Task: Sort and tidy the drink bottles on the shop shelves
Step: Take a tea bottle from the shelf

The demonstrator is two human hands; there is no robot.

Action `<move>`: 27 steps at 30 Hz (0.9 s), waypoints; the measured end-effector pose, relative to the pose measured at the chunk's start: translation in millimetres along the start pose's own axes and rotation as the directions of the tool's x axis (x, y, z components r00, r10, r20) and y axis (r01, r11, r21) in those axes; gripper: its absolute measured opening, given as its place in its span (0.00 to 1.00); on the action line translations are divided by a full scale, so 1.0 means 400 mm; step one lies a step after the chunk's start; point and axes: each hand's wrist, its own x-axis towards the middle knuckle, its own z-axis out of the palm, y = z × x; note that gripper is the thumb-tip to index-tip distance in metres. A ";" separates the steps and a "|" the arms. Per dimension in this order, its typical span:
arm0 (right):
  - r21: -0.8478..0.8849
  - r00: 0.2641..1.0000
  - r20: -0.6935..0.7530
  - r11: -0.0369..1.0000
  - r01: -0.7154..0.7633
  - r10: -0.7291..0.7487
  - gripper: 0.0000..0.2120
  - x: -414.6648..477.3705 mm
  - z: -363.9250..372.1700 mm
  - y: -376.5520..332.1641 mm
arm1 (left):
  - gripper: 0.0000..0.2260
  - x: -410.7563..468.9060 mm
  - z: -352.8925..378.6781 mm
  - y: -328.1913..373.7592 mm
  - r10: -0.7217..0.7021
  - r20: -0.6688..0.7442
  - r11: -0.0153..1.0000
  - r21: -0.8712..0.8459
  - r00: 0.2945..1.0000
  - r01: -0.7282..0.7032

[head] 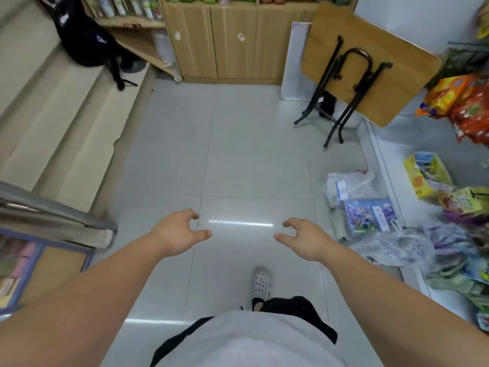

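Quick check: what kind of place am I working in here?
Most likely a small shop: bottles line a wooden shelf at top left, bright snack packets sit at right, and bagged goods lie on the tiled floor.

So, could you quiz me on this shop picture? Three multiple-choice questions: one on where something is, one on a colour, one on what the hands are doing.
1. Where is the folded table?
A) hanging from the ceiling
B) propped on edge beside the wooden cabinet
C) unfolded, with bottles on it

2. What colour is the bag on the stairs?
A) red
B) white
C) black

3. What do the left hand and right hand hold?
A) nothing
B) a bottle each
C) one plastic bag between them

Answers:
1 B: its top stands on edge next to the cabinet, and its black legs show.
2 C: the bag is plainly black against the pale steps.
3 A: both hands hang loosely curled over the floor, with nothing in them.
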 end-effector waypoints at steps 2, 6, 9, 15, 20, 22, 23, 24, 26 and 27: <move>-0.027 1.000 -0.003 1.000 0.007 -0.007 0.31 0.089 -0.101 -0.026 | 0.32 0.083 -0.074 0.058 -0.015 -0.015 1.000 -0.009 1.000 0.015; -0.024 1.000 -0.017 1.000 0.017 -0.017 0.30 0.266 -0.282 -0.093 | 0.32 0.257 -0.213 0.158 -0.019 -0.029 0.997 -0.079 0.999 0.017; -0.004 0.999 -0.029 1.000 0.019 -0.019 0.30 0.407 -0.395 -0.141 | 0.32 0.409 -0.299 0.210 -0.016 -0.014 0.991 -0.135 1.000 0.014; 0.006 0.997 -0.074 1.000 -0.027 0.027 0.31 0.722 -0.605 -0.247 | 0.32 0.772 -0.494 0.310 0.065 -0.019 0.989 -0.131 0.998 -0.067; 0.032 0.992 -0.093 0.996 -0.088 0.091 0.31 0.926 -0.778 -0.364 | 0.33 1.054 -0.708 0.387 0.143 0.024 0.988 -0.065 0.989 -0.141; 0.040 0.990 -0.093 0.994 -0.104 0.107 0.31 0.995 -0.845 -0.406 | 0.33 1.142 -0.794 0.417 0.155 0.043 0.988 -0.028 0.987 -0.154; 0.045 0.989 -0.098 0.993 -0.105 0.109 0.31 1.030 -0.882 -0.427 | 0.33 1.187 -0.836 0.433 0.158 0.045 0.987 -0.017 0.986 -0.157; 0.051 0.989 -0.105 0.993 -0.102 0.107 0.31 1.067 -0.919 -0.447 | 0.33 1.233 -0.875 0.450 0.159 0.042 0.987 -0.012 0.986 -0.159; 0.071 0.986 -0.123 0.992 -0.101 0.109 0.31 1.147 -0.991 -0.474 | 0.33 1.323 -0.943 0.489 0.167 0.030 0.986 -0.003 0.985 -0.167; 0.078 0.985 -0.132 0.992 -0.104 0.114 0.31 1.188 -1.026 -0.481 | 0.33 1.367 -0.972 0.512 0.173 0.031 0.985 0.005 0.984 -0.174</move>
